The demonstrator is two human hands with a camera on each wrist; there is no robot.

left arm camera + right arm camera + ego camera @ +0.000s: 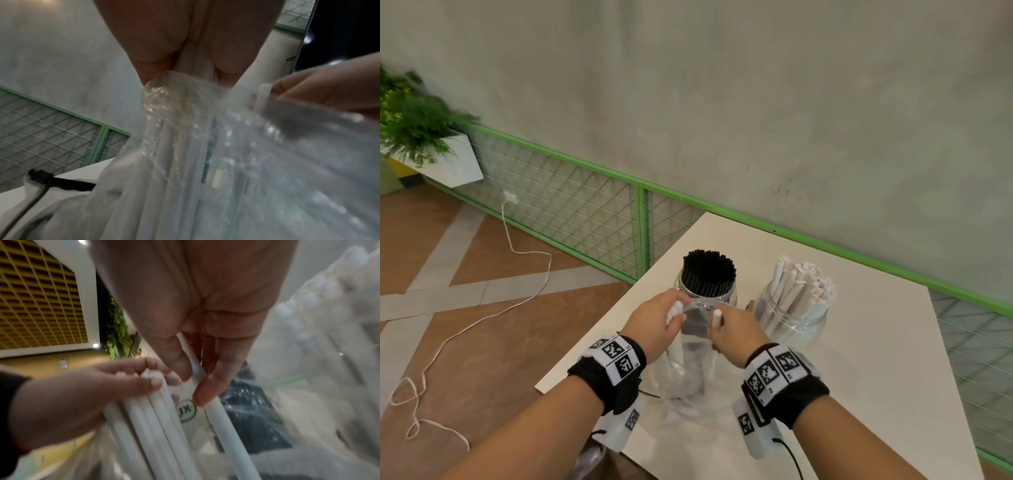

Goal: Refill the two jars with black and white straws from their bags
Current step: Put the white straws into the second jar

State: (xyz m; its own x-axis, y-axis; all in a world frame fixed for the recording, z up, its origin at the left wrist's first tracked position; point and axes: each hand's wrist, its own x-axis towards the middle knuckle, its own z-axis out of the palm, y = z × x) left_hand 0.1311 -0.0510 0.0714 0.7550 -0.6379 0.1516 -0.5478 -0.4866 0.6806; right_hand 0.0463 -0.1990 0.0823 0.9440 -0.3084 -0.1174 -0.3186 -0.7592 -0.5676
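Observation:
A clear plastic bag (690,363) stands upright on the white table (876,359), in front of two jars. My left hand (654,323) grips a small bunch of white straws (152,415) at the bag's mouth. My right hand (732,330) pinches a single white straw (716,320) between thumb and fingers (205,386). The left jar (707,284) is packed with black straws. The right jar (796,310) holds white straws that fan out above its rim. In the left wrist view the crinkled bag (267,162) fills the frame below my palm.
The table's left edge (619,308) drops to a brown tiled floor with a loose white cord (482,318). A green-framed wire fence (592,212) runs along the grey wall behind. A planter (424,144) hangs at far left.

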